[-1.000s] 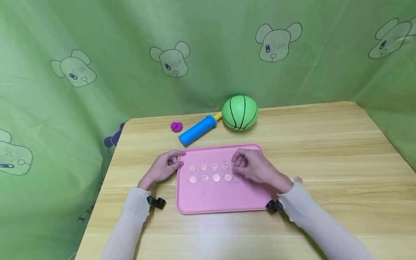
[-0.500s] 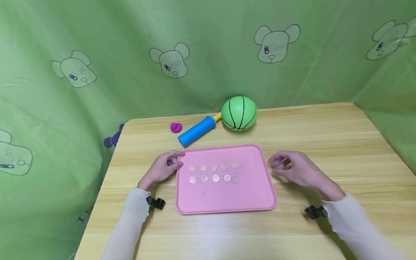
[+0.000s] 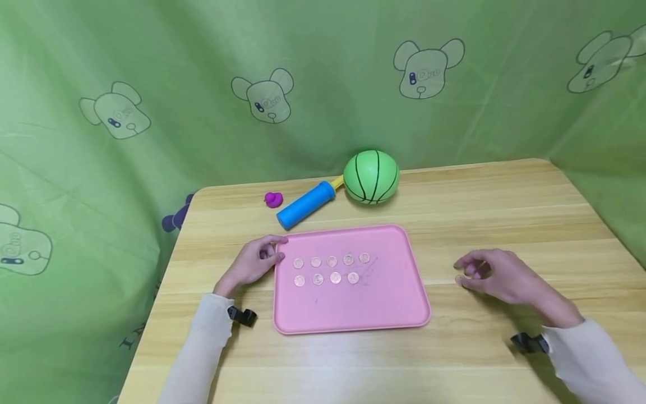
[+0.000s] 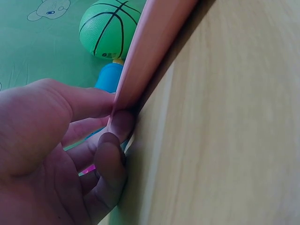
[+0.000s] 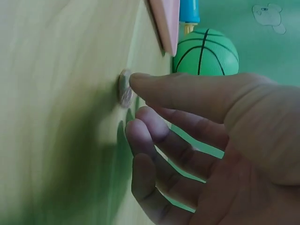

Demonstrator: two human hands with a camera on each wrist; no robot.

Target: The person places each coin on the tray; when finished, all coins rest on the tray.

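A pink tray (image 3: pixel 383 306) lies on the wooden table, with two rows of small round coins (image 3: pixel 331 261) in its left and middle part. At its upper left corner my left hand (image 3: pixel 248 262) pinches the rim between thumb and fingers; the left wrist view shows the tray edge (image 4: pixel 140 61) between them. My right hand (image 3: pixel 504 279) is over the table to the right of the tray. Its thumb tip is at a loose coin (image 5: pixel 125 91) lying on the wood, touching or almost touching it. The other fingers are bent loosely and apart from the coin.
Behind the tray lie a blue pump (image 3: pixel 306 205) with a yellow end, a green ball (image 3: pixel 372 177) with black lines, and a small purple rubber duck (image 3: pixel 273 200). A green curtain (image 3: pixel 333 112) hangs behind the table (image 3: pixel 479 213).
My right hand has left the tray and moved right to the loose coin on the table. A coin now shows at the right end of the upper row. My left hand stays put.
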